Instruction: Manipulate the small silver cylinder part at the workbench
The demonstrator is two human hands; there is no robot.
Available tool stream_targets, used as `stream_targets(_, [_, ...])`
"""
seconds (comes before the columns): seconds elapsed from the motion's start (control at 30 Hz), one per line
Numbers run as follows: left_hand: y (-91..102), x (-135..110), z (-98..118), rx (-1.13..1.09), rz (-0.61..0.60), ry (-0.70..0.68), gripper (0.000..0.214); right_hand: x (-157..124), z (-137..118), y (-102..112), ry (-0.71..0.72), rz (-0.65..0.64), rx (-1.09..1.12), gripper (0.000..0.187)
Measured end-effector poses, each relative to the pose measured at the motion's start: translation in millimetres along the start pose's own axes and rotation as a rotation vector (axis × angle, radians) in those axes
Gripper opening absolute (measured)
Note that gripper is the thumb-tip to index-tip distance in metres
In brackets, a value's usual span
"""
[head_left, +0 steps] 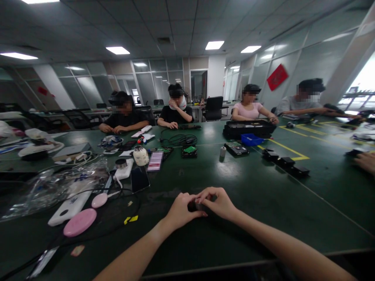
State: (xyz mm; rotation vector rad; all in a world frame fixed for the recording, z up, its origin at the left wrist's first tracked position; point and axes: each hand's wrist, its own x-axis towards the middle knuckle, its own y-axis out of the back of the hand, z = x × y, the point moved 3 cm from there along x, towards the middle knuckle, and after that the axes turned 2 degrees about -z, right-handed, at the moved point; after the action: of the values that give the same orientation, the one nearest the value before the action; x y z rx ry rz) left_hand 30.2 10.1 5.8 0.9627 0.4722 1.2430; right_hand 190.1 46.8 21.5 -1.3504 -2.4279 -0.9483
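Note:
Over the near middle of the green table (187,253), my left hand (182,208) and my right hand (219,203) meet at the fingertips. The left thumb and fingers curve round a small dark, roundish thing (199,205), mostly hidden by the fingers. My right fingers are bent and pinch at its top from the other side. What it is I cannot make out. Beyond the hands, a small grey cylinder (222,152) stands upright, next to a hard drive (236,148). Farther left lies another drive-like unit (189,152) with a green circuit board.
At left are a pink disc (80,222), a white power bank (69,208), a dark phone (140,179), clear plastic bags (58,187) and cables. Black blocks (285,162) and a blue bin (252,139) lie right. Several people sit across the table; a person's hand (366,160) reaches in at right.

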Motion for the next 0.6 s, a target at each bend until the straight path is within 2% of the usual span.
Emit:
stream_targets(0.33, [-4.3, -0.1, -3.4, 0.02, 0.018, -0.036, 0.049, 0.1, -4.6, 6.0, 0.098, -0.019, -0.127, 0.011])
stream_targets(0.6, [-2.1, 0.0, -0.6, 0.035, 0.026, -0.056, 0.043, 2.8, -4.5, 3.6, 0.04, -0.033, -0.154, 0.007])
